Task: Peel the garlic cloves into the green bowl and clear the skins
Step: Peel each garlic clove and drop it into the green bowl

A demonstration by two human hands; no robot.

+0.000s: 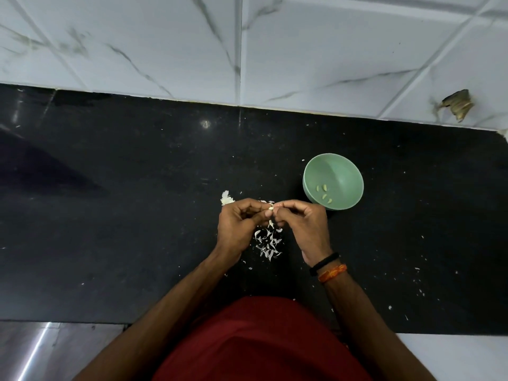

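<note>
Above black counter (pixel 137 215), left hand (pixel 239 224) and right hand (pixel 305 224) pinch garlic clove (pixel 270 208) between them.

A black counter (pixel 137 215) carries a green bowl (pixel 345 171). Left of the bowl lies a heap of white skins (pixel 268 244); farther left, a white lump (pixel 227 198), perhaps the garlic head. Small white flecks (pixel 419 281) dot the surface nearer than the bowl.
</note>
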